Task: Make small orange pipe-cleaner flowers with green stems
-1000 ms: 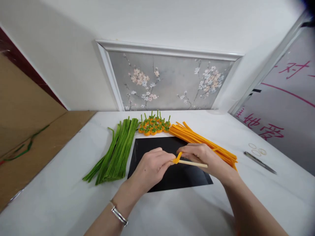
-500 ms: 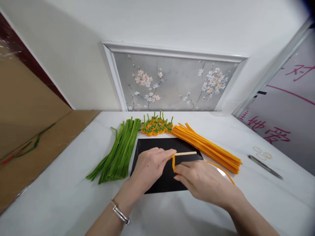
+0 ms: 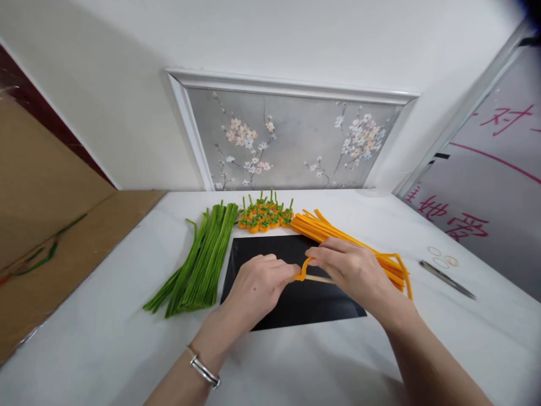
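Note:
My left hand (image 3: 262, 285) pinches one end of a pale wooden stick (image 3: 318, 278), together with the start of an orange pipe cleaner (image 3: 303, 269). The pipe cleaner loops round the stick beside my left fingertips. Above the stick, my right hand (image 3: 353, 268) is closed on the pipe cleaner, whose tail hangs out past the back of the hand on the right. The stick's far end is hidden behind my right fingers. Both hands are over a black mat (image 3: 291, 313) on the white table.
Green pipe cleaners (image 3: 205, 259) lie left of the mat, and orange ones (image 3: 325, 228) lie right. Small orange-and-green pumpkin shapes (image 3: 266, 214) cluster behind it. Tweezers (image 3: 447, 279) and several thin rings (image 3: 440, 263) rest at the right. Cardboard (image 3: 84, 242) borders the left side.
My right hand has risen from below the stick to above it, carrying the orange pipe cleaner up and over. My left hand keeps its pinch on the stick, which sits slightly lower.

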A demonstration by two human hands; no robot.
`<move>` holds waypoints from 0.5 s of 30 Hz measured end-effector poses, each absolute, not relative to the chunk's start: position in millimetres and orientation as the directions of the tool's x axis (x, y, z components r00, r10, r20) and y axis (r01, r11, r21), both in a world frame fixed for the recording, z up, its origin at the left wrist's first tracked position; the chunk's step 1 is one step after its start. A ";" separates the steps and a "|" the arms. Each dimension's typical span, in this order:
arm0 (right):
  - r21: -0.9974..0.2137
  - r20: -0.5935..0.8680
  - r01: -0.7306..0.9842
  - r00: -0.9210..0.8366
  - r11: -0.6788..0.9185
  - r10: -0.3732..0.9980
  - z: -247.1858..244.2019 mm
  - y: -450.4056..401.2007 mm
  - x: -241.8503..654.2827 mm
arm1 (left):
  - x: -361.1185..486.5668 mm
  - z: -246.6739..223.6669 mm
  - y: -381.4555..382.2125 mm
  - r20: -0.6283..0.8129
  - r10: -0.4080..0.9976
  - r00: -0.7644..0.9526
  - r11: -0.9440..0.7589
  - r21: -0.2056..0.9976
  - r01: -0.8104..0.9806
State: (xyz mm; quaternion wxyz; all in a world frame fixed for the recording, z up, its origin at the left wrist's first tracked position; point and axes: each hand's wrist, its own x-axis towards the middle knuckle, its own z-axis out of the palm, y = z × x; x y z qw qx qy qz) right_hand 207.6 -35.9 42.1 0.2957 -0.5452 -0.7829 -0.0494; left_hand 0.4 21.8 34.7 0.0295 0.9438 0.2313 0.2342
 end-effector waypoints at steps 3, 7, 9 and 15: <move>-0.287 0.422 0.884 -0.229 0.369 0.877 41.9 -30.8 214.6 | 0.7 34.1 22.1 0.445 0.417 0.792 -0.909 0.196 0.368; -0.420 0.330 0.806 -0.292 0.417 0.898 44.3 -27.7 221.2 | 0.9 35.7 21.7 0.477 0.405 0.780 -0.912 0.267 0.310; -0.489 0.290 0.746 -0.349 0.452 0.891 45.2 -27.2 222.2 | 1.2 37.0 21.2 0.481 0.415 0.772 -0.905 0.304 0.297; -0.512 0.181 0.760 -0.360 0.400 0.915 39.6 -30.1 214.7 | 0.4 35.8 20.8 0.496 0.508 0.704 -0.852 0.412 0.324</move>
